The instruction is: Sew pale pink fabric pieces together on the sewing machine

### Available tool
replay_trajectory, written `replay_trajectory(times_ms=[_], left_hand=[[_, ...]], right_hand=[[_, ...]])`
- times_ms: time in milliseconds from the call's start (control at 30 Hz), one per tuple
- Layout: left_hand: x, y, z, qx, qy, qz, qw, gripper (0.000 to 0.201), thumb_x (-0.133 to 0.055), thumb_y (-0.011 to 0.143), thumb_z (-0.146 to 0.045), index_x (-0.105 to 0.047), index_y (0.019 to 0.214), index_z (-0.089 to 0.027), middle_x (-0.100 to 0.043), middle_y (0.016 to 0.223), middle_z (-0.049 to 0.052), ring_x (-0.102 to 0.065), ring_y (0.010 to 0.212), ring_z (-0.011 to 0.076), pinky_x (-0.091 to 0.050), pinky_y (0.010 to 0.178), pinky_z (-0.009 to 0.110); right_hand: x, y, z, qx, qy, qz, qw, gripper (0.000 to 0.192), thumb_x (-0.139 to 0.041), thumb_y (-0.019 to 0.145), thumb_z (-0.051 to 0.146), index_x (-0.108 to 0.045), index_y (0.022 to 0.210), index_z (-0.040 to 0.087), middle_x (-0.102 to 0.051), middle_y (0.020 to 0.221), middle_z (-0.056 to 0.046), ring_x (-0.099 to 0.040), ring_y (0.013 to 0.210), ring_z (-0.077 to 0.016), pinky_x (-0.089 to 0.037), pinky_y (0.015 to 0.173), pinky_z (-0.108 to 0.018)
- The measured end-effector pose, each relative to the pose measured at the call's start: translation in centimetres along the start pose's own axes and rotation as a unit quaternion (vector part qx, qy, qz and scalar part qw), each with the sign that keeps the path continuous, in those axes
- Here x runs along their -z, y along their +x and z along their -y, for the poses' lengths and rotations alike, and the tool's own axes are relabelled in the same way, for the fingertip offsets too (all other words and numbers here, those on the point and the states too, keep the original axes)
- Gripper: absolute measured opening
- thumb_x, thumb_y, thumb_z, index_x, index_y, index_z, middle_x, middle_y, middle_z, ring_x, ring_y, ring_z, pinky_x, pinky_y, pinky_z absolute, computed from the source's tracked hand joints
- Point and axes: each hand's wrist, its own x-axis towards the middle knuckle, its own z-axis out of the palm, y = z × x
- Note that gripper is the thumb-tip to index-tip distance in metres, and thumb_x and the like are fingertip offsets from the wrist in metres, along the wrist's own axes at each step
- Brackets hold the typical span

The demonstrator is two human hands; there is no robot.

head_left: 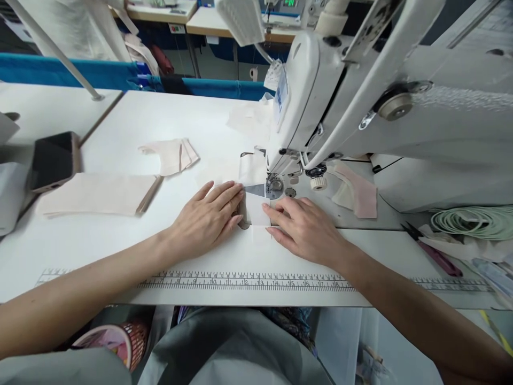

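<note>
A small white fabric piece lies flat on the machine bed, just in front of the presser foot of a white sewing machine. My left hand lies palm down at the left, fingers stretched out and fingertips at the fabric's left side by a dark bed plate. From the right, my right hand rests its index fingertip on the fabric's right edge. Its thumb is apart from the index finger, near the lower edge, and the other fingers are bent. What lies under both palms is hidden.
Stacked pale fabric strips, a dark phone-like box and cut pieces lie left. At right are pink fabric, thread snips and coiled green cord. A printed ruler runs along the front edge.
</note>
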Motion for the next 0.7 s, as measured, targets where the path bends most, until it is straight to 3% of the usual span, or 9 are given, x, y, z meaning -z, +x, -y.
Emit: replay_trajectory(times_ms=[133,267,367,433,533,700], left_hand=[[-0.1,0.1,0.0,0.002,-0.019,-0.015,1.0,0.052,-0.023,0.102,-0.038,-0.047,0.141,-0.014,-0.041,0.151,0.01,-0.036,0.141,0.0259,-0.03,0.117,0.051],[1.8,-1.2,1.0,0.002,-0.058,-0.039,0.998,0.046,-0.028,0.1,-0.036,-0.058,0.131,-0.019,-0.054,0.14,0.008,-0.049,0.131,0.0255,-0.04,0.111,0.048],[4.1,-4.1,3.5,0.075,-0.087,-0.058,0.992,0.036,-0.038,0.097,-0.039,-0.069,0.109,-0.026,-0.071,0.111,0.005,-0.065,0.104,0.0232,-0.052,0.095,0.041],[5.5,-6.6,5.7,0.167,-0.09,-0.071,0.979,0.031,-0.043,0.094,-0.042,-0.071,0.094,-0.026,-0.071,0.095,0.004,-0.066,0.086,0.0199,-0.056,0.078,0.034],[6.5,-10.2,8.8,0.266,-0.112,-0.063,0.955,0.028,-0.051,0.089,-0.043,-0.07,0.086,-0.023,-0.068,0.089,0.005,-0.063,0.074,0.0154,-0.052,0.061,0.025],[5.5,-11.8,11.2,0.243,-0.119,-0.049,0.961,0.035,-0.052,0.088,-0.047,-0.071,0.09,-0.017,-0.066,0.089,0.008,-0.061,0.076,0.0155,-0.05,0.067,0.026]], right_hand=[[0.0,-0.4,-0.1,-0.002,0.016,-0.003,1.0,0.034,-0.044,0.1,0.03,-0.061,0.121,0.01,-0.062,0.097,-0.01,-0.057,0.083,-0.0188,-0.044,0.077,-0.034],[0.2,-0.5,-0.3,0.008,0.015,-0.015,1.0,0.032,-0.045,0.099,0.028,-0.061,0.119,0.01,-0.062,0.094,-0.009,-0.057,0.081,-0.0178,-0.044,0.076,-0.033],[0.4,-0.7,-0.5,0.024,0.02,-0.048,0.998,0.028,-0.044,0.099,0.023,-0.063,0.117,0.013,-0.063,0.09,-0.007,-0.058,0.079,-0.0172,-0.043,0.074,-0.032],[0.4,-0.8,-0.7,0.031,0.031,-0.059,0.997,0.027,-0.046,0.097,0.02,-0.062,0.119,0.014,-0.064,0.09,-0.007,-0.06,0.081,-0.0186,-0.043,0.075,-0.034],[0.1,-0.8,-1.0,0.032,0.028,-0.082,0.996,0.028,-0.047,0.096,0.021,-0.061,0.121,0.017,-0.065,0.091,-0.006,-0.06,0.08,-0.0202,-0.045,0.075,-0.037],[0.4,-0.2,-0.8,0.106,0.003,-0.068,0.992,0.031,-0.038,0.097,0.016,-0.065,0.112,0.017,-0.069,0.094,-0.008,-0.061,0.084,-0.0231,-0.046,0.072,-0.038]])
